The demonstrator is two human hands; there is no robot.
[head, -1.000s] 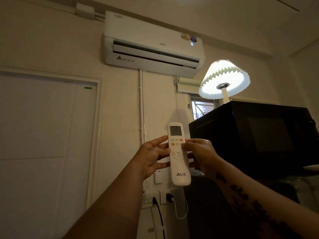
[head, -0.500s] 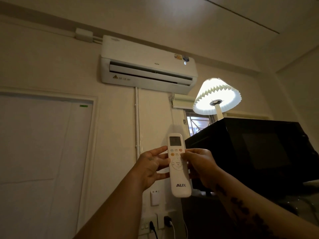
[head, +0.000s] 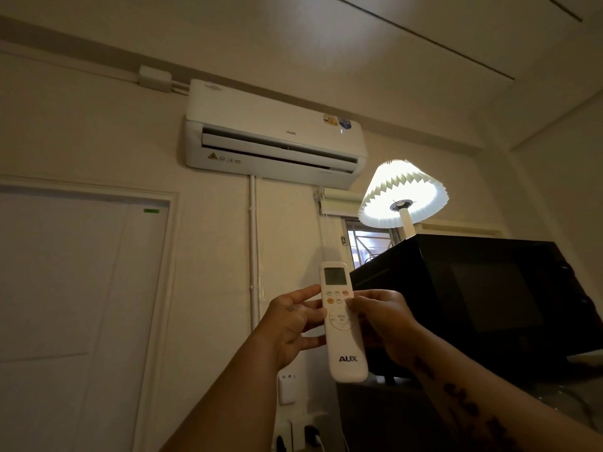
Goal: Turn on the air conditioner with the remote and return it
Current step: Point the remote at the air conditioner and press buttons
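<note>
A white AUX remote (head: 343, 324) stands upright in front of me, its small screen at the top and its buttons facing me. My left hand (head: 292, 324) grips its left edge. My right hand (head: 380, 324) holds the right edge, with the thumb resting on the buttons near the right side. High on the wall hangs the white air conditioner (head: 274, 133), its front flap slightly open with a dark slot along it.
A lit lamp with a pleated shade (head: 403, 195) stands on a black microwave (head: 483, 301) to my right. A white door (head: 75, 305) fills the left. A pipe (head: 254, 256) runs down the wall to sockets (head: 297, 432).
The view has tilted upward, so the air conditioner, lamp and remote sit lower in the picture. Both hands keep the same hold on the remote.
</note>
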